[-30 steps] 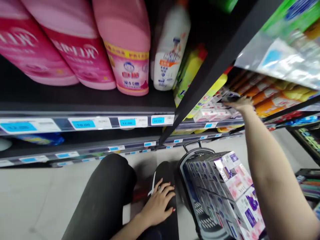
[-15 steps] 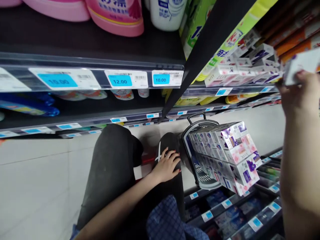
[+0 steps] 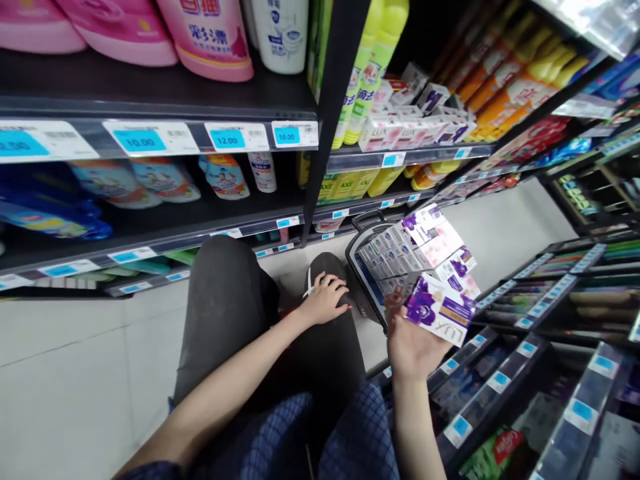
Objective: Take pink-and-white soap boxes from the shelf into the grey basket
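Observation:
My right hand (image 3: 413,340) holds a white and purple soap box (image 3: 440,309) marked LUX, low in front of me beside the shopping basket (image 3: 364,293). The dark basket stands on the floor and is packed with several similar soap boxes (image 3: 425,247). My left hand (image 3: 325,298) rests on my right knee in black trousers, fingers curled loosely over it with nothing in them. More soap boxes (image 3: 415,120) lie stacked on a shelf up to the right.
Black store shelving (image 3: 160,100) with blue price tags runs along my left and ahead, carrying pink detergent bottles (image 3: 210,33), a white bottle and yellow bottles (image 3: 370,60). Another low shelf unit (image 3: 550,347) stands at my right. Pale floor tiles (image 3: 65,387) lie at the left.
My right hand has come down from the soap shelf with a box and now holds it by the basket. My left hand stays on my knee.

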{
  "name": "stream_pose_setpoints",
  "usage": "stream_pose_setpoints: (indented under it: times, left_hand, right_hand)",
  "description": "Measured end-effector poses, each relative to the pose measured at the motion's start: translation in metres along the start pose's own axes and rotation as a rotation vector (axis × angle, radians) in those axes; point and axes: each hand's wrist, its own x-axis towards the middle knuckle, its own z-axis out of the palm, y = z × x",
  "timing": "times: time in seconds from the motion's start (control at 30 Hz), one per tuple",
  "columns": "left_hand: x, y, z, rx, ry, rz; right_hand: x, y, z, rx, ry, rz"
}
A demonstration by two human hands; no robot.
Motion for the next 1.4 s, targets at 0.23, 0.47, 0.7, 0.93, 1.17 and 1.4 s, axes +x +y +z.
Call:
stream_pose_setpoints:
  times: [0.23,0.47,0.7,0.93,1.17,1.4]
  left_hand:
    - [0.005,-0.004,-0.004,-0.323,0.051,-0.021]
    - [0.011,0.009,-0.021,-1.333,-0.085,-0.026]
    - [-0.006,0.021,-0.032,-1.767,-0.244,-0.167]
    - [-0.003,0.014,-0.04,-1.445,-0.327,-0.123]
    - [-0.002,0.015,-0.035,-1.525,-0.324,-0.112]
    - [0.0,0.016,-0.025,-1.609,-0.237,-0.145]
  right_hand:
    - [-0.006,-0.001,0.009,0.049,0.147,-0.196]
    - [-0.002,0.012,0.009,-0.829,0.436,-0.534]
    - [-0.012,0.037,0.029,-0.835,0.192,-0.469]
    - [-0.013,0.034,0.001,-0.35,0.003,-0.061]
    - [-0.014,0.058,-0.015,0.108,0.002,0.2]
    - [-0.019,0.077,-0.007,0.335,0.129,0.3]
